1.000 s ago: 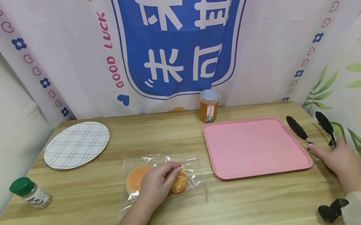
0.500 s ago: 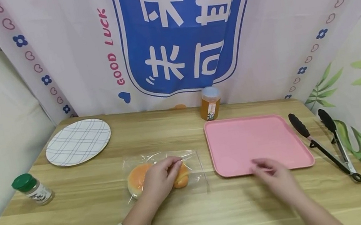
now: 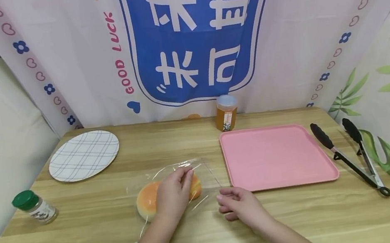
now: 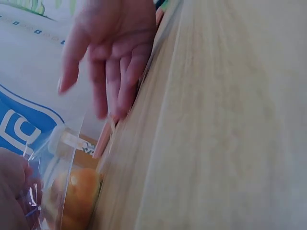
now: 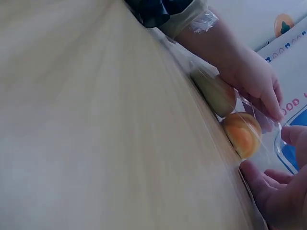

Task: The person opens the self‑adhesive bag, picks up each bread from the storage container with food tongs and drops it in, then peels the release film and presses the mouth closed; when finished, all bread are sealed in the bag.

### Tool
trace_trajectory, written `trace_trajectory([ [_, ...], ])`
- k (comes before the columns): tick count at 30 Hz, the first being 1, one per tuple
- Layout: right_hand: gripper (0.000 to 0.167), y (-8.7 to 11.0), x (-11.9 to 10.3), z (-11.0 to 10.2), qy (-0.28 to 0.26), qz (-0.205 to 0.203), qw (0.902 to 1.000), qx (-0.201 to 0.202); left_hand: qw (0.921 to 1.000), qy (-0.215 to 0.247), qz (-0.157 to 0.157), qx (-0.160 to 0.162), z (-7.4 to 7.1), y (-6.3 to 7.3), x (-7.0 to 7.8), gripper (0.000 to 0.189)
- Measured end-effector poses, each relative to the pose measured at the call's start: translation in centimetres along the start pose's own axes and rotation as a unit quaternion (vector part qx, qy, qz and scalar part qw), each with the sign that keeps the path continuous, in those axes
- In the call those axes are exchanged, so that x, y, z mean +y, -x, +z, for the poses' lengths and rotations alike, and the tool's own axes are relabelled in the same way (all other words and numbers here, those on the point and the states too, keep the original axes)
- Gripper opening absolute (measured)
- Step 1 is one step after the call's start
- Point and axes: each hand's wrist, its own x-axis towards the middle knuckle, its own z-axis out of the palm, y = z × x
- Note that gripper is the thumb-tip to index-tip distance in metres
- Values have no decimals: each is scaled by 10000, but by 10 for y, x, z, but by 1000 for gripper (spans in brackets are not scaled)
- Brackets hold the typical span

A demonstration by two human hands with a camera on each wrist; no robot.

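Note:
A clear plastic bag [image 3: 203,175] lies at the middle of the table with two bread pieces inside: a round bun [image 3: 148,200] on the left and a golden roll [image 3: 195,186] on the right. My left hand [image 3: 171,194] pinches the bag's upper film between thumb and fingers, lifting it above the bread. It hides part of both pieces. Beside the bag's right edge, my right hand [image 3: 243,206] has its fingers loosely bent and apart. The left wrist view shows the right palm [image 4: 120,38] with nothing in it. In the right wrist view the roll [image 5: 243,134] shows through the film.
A pink tray [image 3: 280,157] lies right of the bag, with black-tipped tongs [image 3: 352,163] beyond it. Behind the tray stands a honey-coloured jar [image 3: 226,114]. At left are a checked plate [image 3: 84,156] and a green-capped shaker [image 3: 35,207].
My right hand has left the tongs on the table and come left across the tray's front to the bag's edge. My left hand has lifted the bag's film a little.

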Motion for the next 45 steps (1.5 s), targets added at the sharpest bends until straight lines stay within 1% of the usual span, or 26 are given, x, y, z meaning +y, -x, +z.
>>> trace_trajectory([
  [3,58,-9,-3,9,-167,172,9997,-64,9999,9,-122,23,1,0,2,17],
  [6,53,-16,-5,16,-414,337,9985,-70,9998,-26,-211,-45,2,1,4,20],
  [8,44,-20,-6,19,-649,444,9969,-10,9994,-22,-289,-183,1,1,5,24],
  [11,31,-24,-6,23,-930,494,9944,125,9983,31,-380,-434,-3,2,8,32],
  [14,22,-26,-6,24,-1114,501,9923,221,9960,218,-525,-695,-12,-1,10,39],
  [17,19,-28,-7,23,-1225,512,9908,266,9941,295,-576,-872,-26,-14,9,41],
  [20,18,-28,-7,22,-1296,527,9897,304,9941,144,-444,-982,-37,-37,3,39],
  [22,17,-29,-7,21,-1313,521,9895,317,9922,-2,-413,-1177,-39,-54,-3,36],
  [25,16,-29,-7,20,-1304,496,9898,298,9837,-167,-594,-1692,-35,-76,-14,34],
  [27,17,-28,-6,20,-1295,490,9900,264,9737,-224,-763,-2135,-29,-86,-21,34],
  [30,17,-28,-6,22,-1287,492,9902,205,9571,-246,-1047,-2690,-18,-93,-29,35],
  [32,18,-27,-5,24,-1284,497,9903,180,9478,-276,-1195,-2943,-12,-95,-33,34],
  [33,18,-27,-5,24,-1281,497,9904,175,9452,-295,-1218,-3014,-10,-95,-34,32],
  [35,18,-27,-5,26,-1282,492,9904,177,9439,-331,-1229,-3046,-6,-94,-36,28],
  [36,18,-27,-4,26,-1284,487,9903,187,9454,-341,-1174,-3021,-5,-94,-37,25],
  [38,18,-27,-4,27,-1294,489,9901,223,9507,-345,-1018,-2909,-3,-93,-39,21],
  [40,17,-28,-5,26,-1286,466,9901,309,9565,-246,-957,-2744,-3,-92,-40,20],
  [42,16,-28,-6,25,-1245,399,9904,447,9598,43,-1023,-2612,-4,-92,-41,21],
  [43,16,-29,-7,23,-1198,353,9907,533,9595,280,-1139,-2561,-5,-91,-41,21],
  [45,15,-30,-10,18,-1067,209,9913,748,9561,803,-1395,-2449,-9,-91,-40,22],
])
